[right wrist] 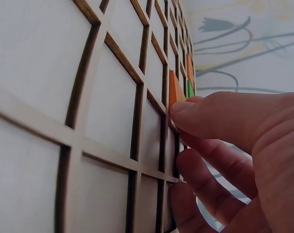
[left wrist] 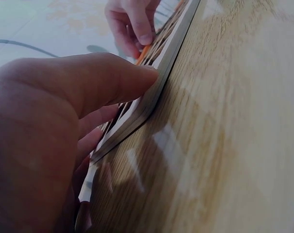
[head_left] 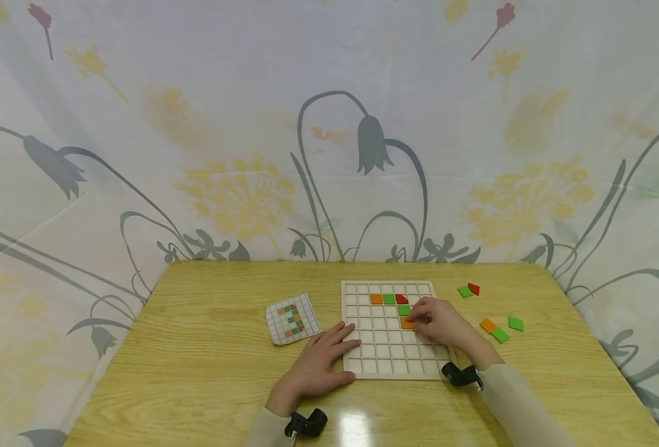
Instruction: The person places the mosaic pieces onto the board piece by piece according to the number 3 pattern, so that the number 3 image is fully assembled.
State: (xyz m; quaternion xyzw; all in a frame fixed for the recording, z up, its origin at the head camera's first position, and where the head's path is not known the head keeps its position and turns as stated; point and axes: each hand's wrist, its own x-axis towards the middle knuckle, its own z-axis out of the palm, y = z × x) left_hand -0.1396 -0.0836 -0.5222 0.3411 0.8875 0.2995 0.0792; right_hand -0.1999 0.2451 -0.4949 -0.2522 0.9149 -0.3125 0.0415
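Note:
A pale wooden grid board (head_left: pixel 385 339) lies on the table. In its upper rows sit an orange square tile (head_left: pixel 376 299), a green one (head_left: pixel 389 299) and a red quarter-round tile (head_left: pixel 400 299), with another green tile (head_left: pixel 404 310) below the red one. My right hand (head_left: pixel 443 323) pinches an orange tile (right wrist: pixel 174 91) between thumb and index finger. In the right wrist view this tile stands tilted over its cell, just below that green tile. My left hand (head_left: pixel 320 366) rests with spread fingers on the board's left edge; its thumb (left wrist: pixel 132 77) touches the near corner.
Left of the board lies a paper card (head_left: pixel 276 329) printed with a coloured grid pattern. Loose tiles lie to the right: a green (head_left: pixel 464 292) beside a red quarter-round (head_left: pixel 474 289), an orange (head_left: pixel 488 325) against a green (head_left: pixel 499 335), and another green (head_left: pixel 516 323). A patterned curtain stands behind.

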